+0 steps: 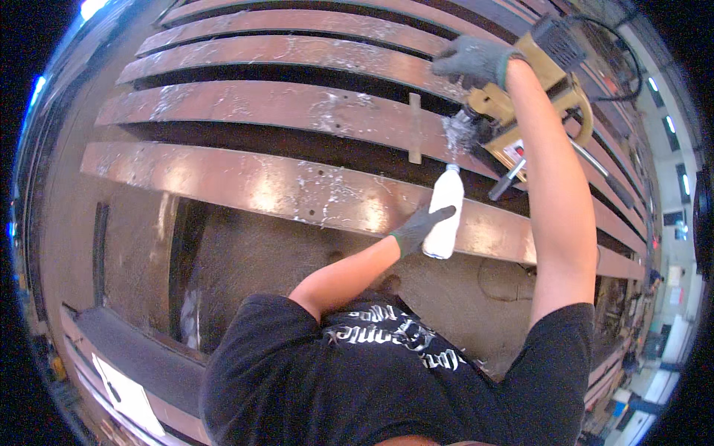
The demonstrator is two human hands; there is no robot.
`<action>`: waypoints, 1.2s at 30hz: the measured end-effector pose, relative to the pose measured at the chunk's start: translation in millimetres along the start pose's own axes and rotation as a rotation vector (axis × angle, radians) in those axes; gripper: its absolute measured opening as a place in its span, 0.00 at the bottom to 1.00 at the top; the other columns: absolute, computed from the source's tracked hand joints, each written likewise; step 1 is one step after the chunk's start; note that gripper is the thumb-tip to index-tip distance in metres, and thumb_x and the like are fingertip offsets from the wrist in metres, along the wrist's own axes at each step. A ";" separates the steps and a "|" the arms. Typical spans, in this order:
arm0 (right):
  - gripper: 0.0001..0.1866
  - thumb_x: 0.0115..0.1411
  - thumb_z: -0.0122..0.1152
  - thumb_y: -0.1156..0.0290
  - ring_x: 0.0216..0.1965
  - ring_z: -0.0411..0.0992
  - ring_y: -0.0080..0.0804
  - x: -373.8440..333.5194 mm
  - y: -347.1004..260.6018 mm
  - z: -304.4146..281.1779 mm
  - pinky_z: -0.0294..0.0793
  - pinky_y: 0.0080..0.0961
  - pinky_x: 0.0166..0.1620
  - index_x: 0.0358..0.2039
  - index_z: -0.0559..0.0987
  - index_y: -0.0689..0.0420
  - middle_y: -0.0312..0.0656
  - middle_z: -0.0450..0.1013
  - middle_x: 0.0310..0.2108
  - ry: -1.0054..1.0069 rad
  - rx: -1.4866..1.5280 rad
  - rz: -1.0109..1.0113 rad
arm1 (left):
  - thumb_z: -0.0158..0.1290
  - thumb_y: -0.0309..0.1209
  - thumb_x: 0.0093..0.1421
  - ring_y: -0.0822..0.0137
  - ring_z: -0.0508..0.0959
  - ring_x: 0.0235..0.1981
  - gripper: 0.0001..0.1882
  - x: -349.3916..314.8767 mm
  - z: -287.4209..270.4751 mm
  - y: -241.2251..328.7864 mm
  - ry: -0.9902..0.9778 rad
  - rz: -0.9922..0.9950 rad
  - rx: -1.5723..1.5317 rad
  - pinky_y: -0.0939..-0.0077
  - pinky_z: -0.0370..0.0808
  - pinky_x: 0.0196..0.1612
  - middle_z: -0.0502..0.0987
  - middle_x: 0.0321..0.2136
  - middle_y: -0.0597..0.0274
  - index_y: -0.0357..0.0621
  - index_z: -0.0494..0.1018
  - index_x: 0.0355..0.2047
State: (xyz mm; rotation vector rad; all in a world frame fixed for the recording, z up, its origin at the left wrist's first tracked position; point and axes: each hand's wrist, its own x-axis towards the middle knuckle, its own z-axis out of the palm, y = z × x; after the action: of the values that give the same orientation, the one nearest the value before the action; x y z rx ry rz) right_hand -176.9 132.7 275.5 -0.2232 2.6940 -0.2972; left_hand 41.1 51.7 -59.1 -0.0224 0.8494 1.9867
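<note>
My left hand (424,229), in a dark grey glove, is wrapped round a white plastic bottle (445,215). The bottle's narrow top points away from me, toward whitish shavings and liquid (459,134) at the tool end of a tan drilling machine (494,104). That machine stands on the steel beams, with dark-gripped lever handles (508,180) on its near side. Over its far left side reaches my right hand (476,61), gloved in grey too. Its fingers point left, loosely bent and apart, with nothing visible in them; whether it touches the machine is unclear.
Several long reddish-brown steel beams (223,175) lie side by side with dark gaps between them, white streaks and curls scattered on top. A flat metal strip (415,128) bridges two beams. A black cable (632,89) loops behind the machine. A white sheet (128,394) lies at lower left.
</note>
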 end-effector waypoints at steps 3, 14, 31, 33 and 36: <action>0.33 0.60 0.64 0.45 0.33 0.78 0.28 1.6 3.3 2.4 0.80 0.28 0.33 0.59 0.80 0.55 0.43 0.82 0.42 0.011 -0.010 0.003 | 0.60 0.48 0.67 0.65 0.81 0.41 0.32 -14.3 11.6 12.8 -0.015 0.092 0.047 0.67 0.82 0.44 0.78 0.43 0.58 0.38 0.66 0.61; 0.29 0.61 0.62 0.45 0.31 0.77 0.29 -4.2 2.9 9.1 0.79 0.30 0.33 0.50 0.84 0.58 0.41 0.81 0.36 0.055 -0.004 0.045 | 0.62 0.47 0.65 0.63 0.84 0.35 0.29 -11.3 8.7 4.6 0.012 0.021 -0.035 0.65 0.83 0.38 0.80 0.39 0.58 0.39 0.70 0.56; 0.37 0.59 0.65 0.45 0.53 0.80 0.48 0.5 2.2 5.5 0.78 0.50 0.56 0.64 0.76 0.53 0.54 0.76 0.59 -0.104 0.049 0.067 | 0.55 0.51 0.69 0.50 0.82 0.50 0.36 -7.0 9.1 5.6 0.015 -0.081 -0.078 0.53 0.83 0.50 0.79 0.52 0.46 0.35 0.63 0.65; 0.38 0.58 0.66 0.47 0.55 0.79 0.49 -1.4 -0.1 5.2 0.78 0.50 0.57 0.65 0.75 0.53 0.54 0.76 0.60 -0.109 0.039 0.045 | 0.55 0.52 0.69 0.50 0.82 0.50 0.36 -3.8 3.2 3.5 -0.006 -0.073 -0.060 0.53 0.83 0.50 0.79 0.52 0.47 0.35 0.64 0.65; 0.37 0.59 0.67 0.48 0.55 0.78 0.50 3.3 2.5 4.7 0.77 0.50 0.57 0.65 0.75 0.53 0.55 0.75 0.60 -0.115 0.071 0.003 | 0.53 0.52 0.70 0.49 0.82 0.49 0.35 -4.5 4.2 3.0 -0.051 -0.098 -0.141 0.53 0.83 0.50 0.78 0.53 0.48 0.35 0.65 0.64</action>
State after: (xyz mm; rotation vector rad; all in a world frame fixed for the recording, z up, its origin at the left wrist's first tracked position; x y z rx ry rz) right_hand -178.1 133.6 269.4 -0.2091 2.5654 -0.3673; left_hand 42.5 49.8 -52.7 -0.0929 0.6622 1.9437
